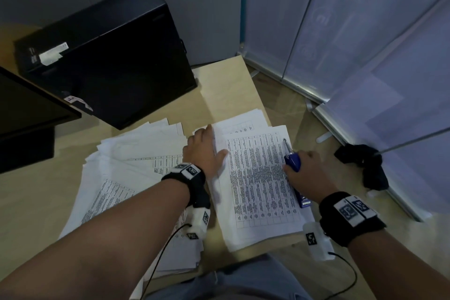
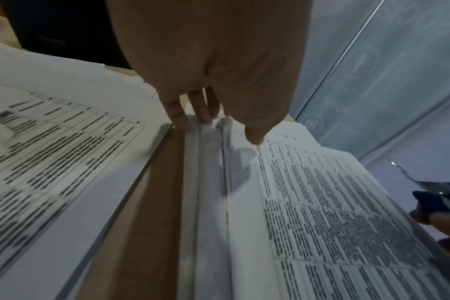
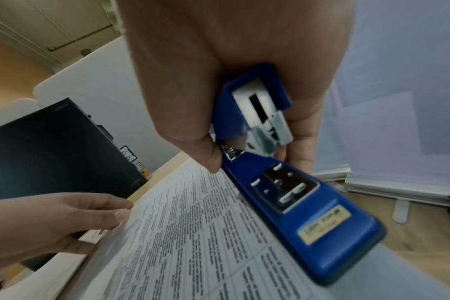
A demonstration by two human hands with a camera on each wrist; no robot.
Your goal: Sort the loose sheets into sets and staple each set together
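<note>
A stack of printed table sheets (image 1: pixel 258 185) lies at the desk's right end. My left hand (image 1: pixel 207 150) holds its left edge, with the thumb on the top sheet and the fingers (image 2: pixel 180 119) down against the side. My right hand (image 1: pixel 308 172) grips a blue stapler (image 1: pixel 293 162) at the stack's right edge. The stapler (image 3: pixel 303 213) is swung open: its base with the metal anvil lies along the paper's edge, and its upper arm sits in my palm. A fanned pile of loose sheets (image 1: pixel 136 165) lies to the left.
A black computer case (image 1: pixel 109 56) stands behind the papers, with a monitor (image 1: pixel 29 109) at the left. The desk (image 1: pixel 231 85) ends just right of the stack. Frosted glass partitions (image 1: pixel 365 56) and a black cloth (image 1: pixel 365 165) on the floor are beyond.
</note>
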